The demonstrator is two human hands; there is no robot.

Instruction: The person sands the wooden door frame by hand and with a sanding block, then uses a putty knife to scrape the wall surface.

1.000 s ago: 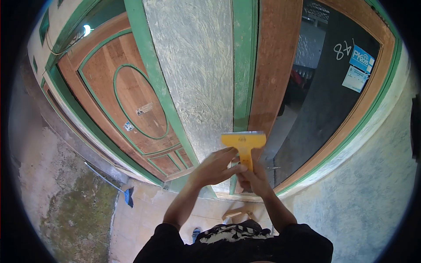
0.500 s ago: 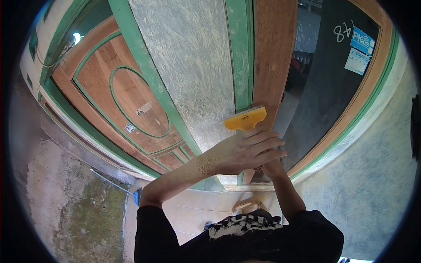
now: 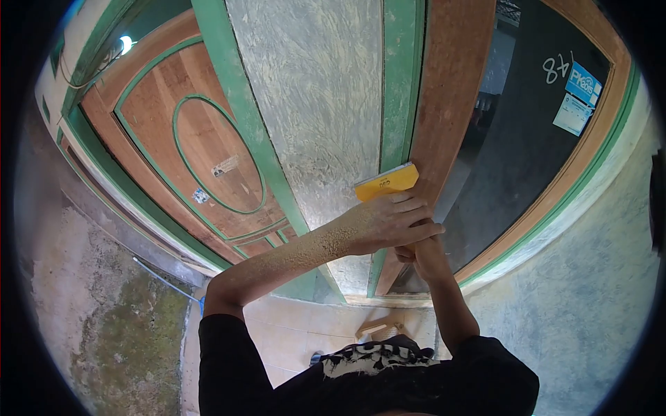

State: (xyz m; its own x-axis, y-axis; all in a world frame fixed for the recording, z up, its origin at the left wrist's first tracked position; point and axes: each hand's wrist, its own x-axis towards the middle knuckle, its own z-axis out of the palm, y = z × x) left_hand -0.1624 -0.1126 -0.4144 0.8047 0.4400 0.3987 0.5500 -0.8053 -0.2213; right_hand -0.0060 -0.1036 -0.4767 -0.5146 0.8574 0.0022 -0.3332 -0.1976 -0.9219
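Observation:
A yellow scraper [image 3: 387,183] with a wide metal edge lies against the green strip [image 3: 399,90] beside a grey, streaky wall panel [image 3: 312,104]. My left hand [image 3: 392,225] reaches across from the left, its fingers bent over the scraper's lower part and hiding the handle. Pale crumbs coat the wrist and forearm. Just below, touching it, my right hand [image 3: 420,256] is closed; what lies inside its fingers is hidden under the left hand.
Left of the panel stands a brown wooden door [image 3: 208,149] with green trim. On the right, a dark board [image 3: 534,139] bears chalk marks and blue-white stickers [image 3: 579,97]. A blue-ended pole [image 3: 166,279] lies at lower left. Wooden pieces [image 3: 378,327] rest on the tiled floor [image 3: 284,322].
The wall and doors have shifted right in view. The scraper has tilted further, its right end now higher. My left hand's fingers, earlier more stretched out, are now more bent.

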